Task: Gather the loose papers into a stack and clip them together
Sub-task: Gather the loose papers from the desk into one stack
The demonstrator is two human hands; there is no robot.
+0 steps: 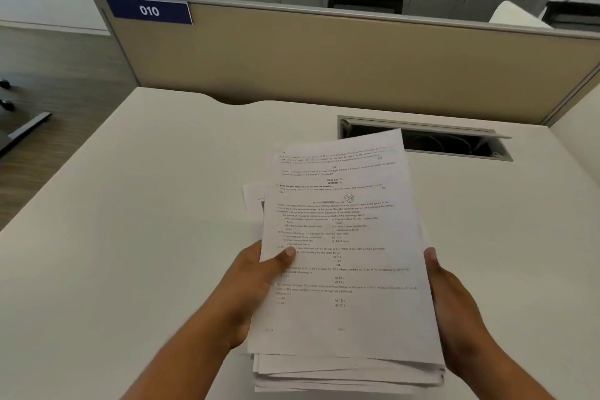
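A thick, uneven stack of printed white papers (344, 237) is held above the desk, its sheets fanned out of line at the near and far ends. My left hand (256, 282) grips the stack's left edge, thumb on the top sheet and fingers hidden beneath. My right hand (451, 295) holds the right edge, thumb tip showing above the paper and fingers hidden under it. One sheet corner (253, 201) sticks out to the left behind the top page. No clip is in view.
The white desk (146, 204) stretches to the left and right. An open cable hatch (454, 143) lies just beyond the papers. A beige partition (324, 58) with a blue 010 sign (149, 11) walls off the far side. Grey lockers stand behind.
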